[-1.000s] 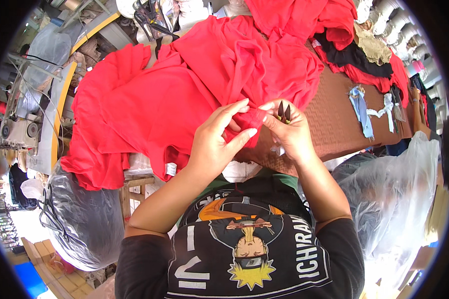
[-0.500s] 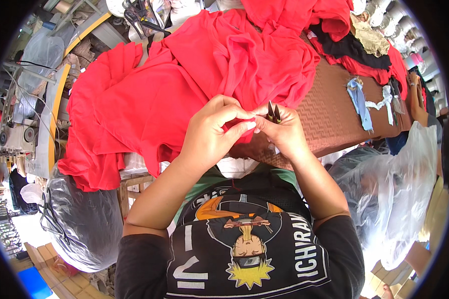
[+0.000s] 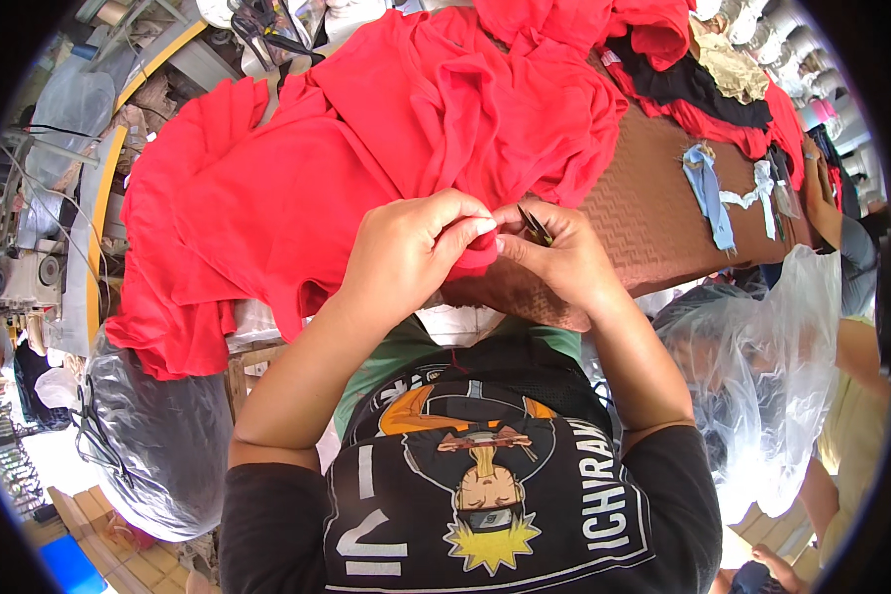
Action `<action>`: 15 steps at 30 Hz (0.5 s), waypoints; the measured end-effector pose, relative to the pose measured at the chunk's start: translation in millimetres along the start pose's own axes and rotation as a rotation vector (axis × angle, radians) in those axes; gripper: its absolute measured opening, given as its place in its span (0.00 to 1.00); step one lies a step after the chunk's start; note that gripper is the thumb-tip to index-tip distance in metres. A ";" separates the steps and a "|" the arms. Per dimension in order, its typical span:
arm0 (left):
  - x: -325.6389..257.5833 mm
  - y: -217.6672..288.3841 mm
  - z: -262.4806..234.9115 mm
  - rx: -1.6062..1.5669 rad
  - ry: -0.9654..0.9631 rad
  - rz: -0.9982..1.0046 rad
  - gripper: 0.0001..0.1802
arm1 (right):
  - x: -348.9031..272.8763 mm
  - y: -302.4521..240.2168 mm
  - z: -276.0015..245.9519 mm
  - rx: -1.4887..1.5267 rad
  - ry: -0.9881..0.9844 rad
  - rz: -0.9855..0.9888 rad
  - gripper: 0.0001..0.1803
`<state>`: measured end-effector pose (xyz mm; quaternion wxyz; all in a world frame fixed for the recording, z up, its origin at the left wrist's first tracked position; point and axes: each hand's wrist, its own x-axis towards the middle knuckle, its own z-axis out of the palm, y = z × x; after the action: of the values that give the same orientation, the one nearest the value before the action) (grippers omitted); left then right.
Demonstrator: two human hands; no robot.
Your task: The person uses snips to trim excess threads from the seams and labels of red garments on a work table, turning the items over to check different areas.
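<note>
A large red cloth lies heaped over the table in front of me. My left hand is closed, pinching a small fold of this cloth between thumb and forefinger at its near edge. Close beside it, my right hand is curled around small thread snips, whose dark pointed blades stick out past the fingers. The right thumb and fingertips meet at the pinched red fold; whether they grip the cloth too, I cannot tell.
The table has a brown patterned cover. Light blue fabric strips lie on its right part, with black cloth behind. Clear plastic bags hang at the right, near another person's arm. A sewing machine stands left.
The left hand has shifted slightly left, turning up a fold of red cloth at its fingertips. The right hand's snips have tilted, and the fingertips of both hands are slightly farther apart.
</note>
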<state>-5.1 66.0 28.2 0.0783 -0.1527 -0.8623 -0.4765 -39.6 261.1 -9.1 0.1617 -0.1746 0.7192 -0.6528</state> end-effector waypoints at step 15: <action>3.9 7.2 -1.2 0.090 -0.116 -0.038 0.05 | -18.3 -55.8 -30.6 -0.499 -0.123 -0.138 0.14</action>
<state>-6.3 69.4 35.6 0.0262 -0.1600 -0.8887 -0.4288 -35.2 291.7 49.5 0.1121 -0.2970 0.8330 -0.4531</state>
